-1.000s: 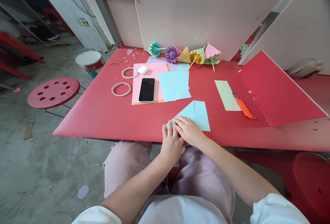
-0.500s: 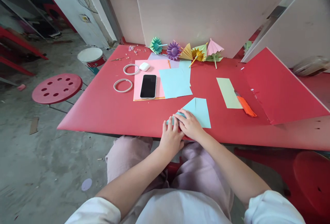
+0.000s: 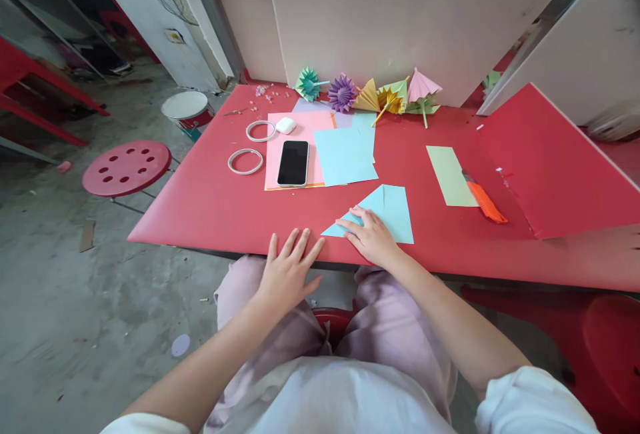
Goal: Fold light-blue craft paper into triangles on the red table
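Observation:
A sheet of light blue paper, its left side folded to a slanted edge, lies near the front edge of the red table. My right hand rests flat on the folded part with fingers spread, covering some of it. My left hand is at the table's front edge, left of the paper, its fingers apart and nothing in it. Behind the folded sheet lie more light blue sheets, and left of them a phone on pink paper.
Two rolls of tape and a white case lie at the left. At the back stand folded paper umbrellas. An orange utility knife touches a pale green strip, beside a raised red board. A stool stands left.
My left hand has come off the blue paper and moved left to the table edge, fingers spreading. My right hand stays on the folded sheet. The view has shifted slightly.

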`<state>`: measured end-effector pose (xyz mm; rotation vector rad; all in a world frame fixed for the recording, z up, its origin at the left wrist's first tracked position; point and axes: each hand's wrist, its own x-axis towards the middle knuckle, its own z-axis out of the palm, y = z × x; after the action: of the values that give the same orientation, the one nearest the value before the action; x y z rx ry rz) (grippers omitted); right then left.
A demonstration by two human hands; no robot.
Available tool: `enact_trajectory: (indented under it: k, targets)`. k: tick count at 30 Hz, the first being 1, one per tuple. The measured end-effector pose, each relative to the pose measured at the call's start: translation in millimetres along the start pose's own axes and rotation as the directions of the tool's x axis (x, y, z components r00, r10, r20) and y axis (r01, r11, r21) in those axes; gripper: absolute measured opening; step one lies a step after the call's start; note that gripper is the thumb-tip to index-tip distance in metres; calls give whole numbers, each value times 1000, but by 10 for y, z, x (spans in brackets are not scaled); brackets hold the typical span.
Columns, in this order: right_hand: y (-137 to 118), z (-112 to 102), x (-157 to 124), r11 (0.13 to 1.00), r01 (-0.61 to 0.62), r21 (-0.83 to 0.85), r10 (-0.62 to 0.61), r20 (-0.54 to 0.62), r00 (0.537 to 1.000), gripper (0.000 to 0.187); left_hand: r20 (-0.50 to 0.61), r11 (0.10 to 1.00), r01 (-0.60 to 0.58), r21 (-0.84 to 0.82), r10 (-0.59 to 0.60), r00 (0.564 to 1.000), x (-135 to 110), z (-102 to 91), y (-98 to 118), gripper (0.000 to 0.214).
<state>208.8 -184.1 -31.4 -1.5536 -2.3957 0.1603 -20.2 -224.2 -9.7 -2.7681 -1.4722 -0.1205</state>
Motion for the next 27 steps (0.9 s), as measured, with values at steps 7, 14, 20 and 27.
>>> enact_trajectory:
  k: [7, 14, 20, 27]
  targets:
    - [16, 63, -14, 999, 16, -47, -18, -45, 999, 35, -43, 999, -5, -37, 3, 999, 11, 48, 50, 66]
    - [3, 33, -31, 997, 29, -75, -31, -32, 999, 36, -61, 984, -133, -116, 126, 990, 246, 207, 393, 72]
    - [2, 21, -25, 996, 40, -74, -42, -30, 999, 35, -77, 991, -64, -113, 56, 995, 208, 188, 277, 64]
    - [9, 21, -33, 997, 41, -71, -43, -26, 999, 34, -100, 995, -22, -92, 13, 995, 62, 73, -54, 60]
